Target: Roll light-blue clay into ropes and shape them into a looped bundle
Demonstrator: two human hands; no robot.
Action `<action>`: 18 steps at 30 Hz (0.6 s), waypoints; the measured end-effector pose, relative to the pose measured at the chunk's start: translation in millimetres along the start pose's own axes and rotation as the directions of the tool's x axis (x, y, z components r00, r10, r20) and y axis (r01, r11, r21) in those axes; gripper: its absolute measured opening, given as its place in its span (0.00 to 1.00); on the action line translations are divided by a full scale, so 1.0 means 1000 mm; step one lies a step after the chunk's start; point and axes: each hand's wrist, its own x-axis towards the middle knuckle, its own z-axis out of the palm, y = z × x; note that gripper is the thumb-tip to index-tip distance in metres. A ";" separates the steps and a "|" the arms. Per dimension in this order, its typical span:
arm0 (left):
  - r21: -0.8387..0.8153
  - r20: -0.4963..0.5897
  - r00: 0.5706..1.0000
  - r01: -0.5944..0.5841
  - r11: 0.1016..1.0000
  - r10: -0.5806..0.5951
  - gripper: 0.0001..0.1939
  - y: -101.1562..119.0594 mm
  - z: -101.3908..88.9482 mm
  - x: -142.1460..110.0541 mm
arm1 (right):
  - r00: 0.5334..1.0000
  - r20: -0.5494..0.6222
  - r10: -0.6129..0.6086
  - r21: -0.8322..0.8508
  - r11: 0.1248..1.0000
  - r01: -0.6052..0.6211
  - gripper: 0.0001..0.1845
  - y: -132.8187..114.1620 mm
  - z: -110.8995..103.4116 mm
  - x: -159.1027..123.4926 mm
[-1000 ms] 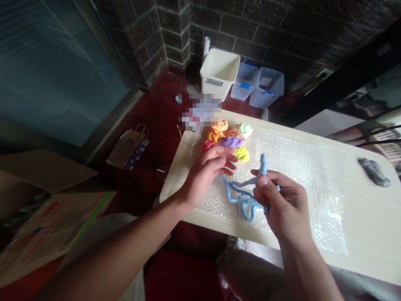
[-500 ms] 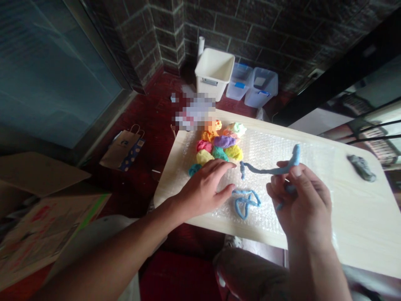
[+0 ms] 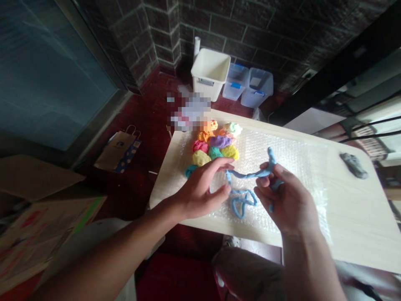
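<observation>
My right hand [image 3: 290,198] pinches a light-blue clay strand [image 3: 247,174] between thumb and fingers. A thicker blue end sticks up above the grip, and more blue clay shows at the palm side. Leftward, the strand sags slightly and its far end bends down between the thumb and fingers of my left hand [image 3: 200,186]. Those left fingers are apart; contact with the strand cannot be made out. Below it, a second blue clay strand [image 3: 254,200] lies in crossed loops on bubble wrap [image 3: 266,217].
Several coloured clay lumps, among them a purple lump [image 3: 221,141], sit beyond my left hand. A grey lump [image 3: 354,165] lies on the table [image 3: 363,217] at right. Bins [image 3: 208,85] stand behind; a paper bag [image 3: 114,150] and cardboard box [image 3: 56,225] are at left.
My right hand has moved left with the blue strand, toward my left hand. The strand's far end now hangs between the left thumb and fingers. The view has shifted slightly.
</observation>
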 end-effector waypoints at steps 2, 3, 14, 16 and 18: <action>-0.013 0.018 0.999 0.043 0.999 -0.043 0.19 0.002 0.001 0.001 | 1.000 0.022 -0.003 -0.019 1.000 0.003 0.11 0.005 0.002 0.002; -0.020 0.022 0.997 0.074 0.997 -0.073 0.16 0.002 0.002 0.002 | 1.000 0.018 -0.014 -0.032 0.999 0.014 0.11 0.007 0.002 0.002; -0.444 0.038 0.964 0.252 0.860 -0.263 0.18 -0.010 0.007 0.004 | 0.986 -0.147 -0.080 -0.007 0.997 0.080 0.09 0.015 -0.007 0.014; -0.496 0.036 0.956 0.269 0.826 -0.290 0.18 -0.011 0.009 0.006 | 0.981 -0.151 -0.119 -0.035 0.993 0.115 0.09 0.015 -0.008 0.014; -0.548 0.034 0.942 0.297 0.782 -0.335 0.19 -0.011 0.009 0.007 | 0.978 -0.148 -0.144 -0.056 0.989 0.137 0.09 0.015 -0.008 0.014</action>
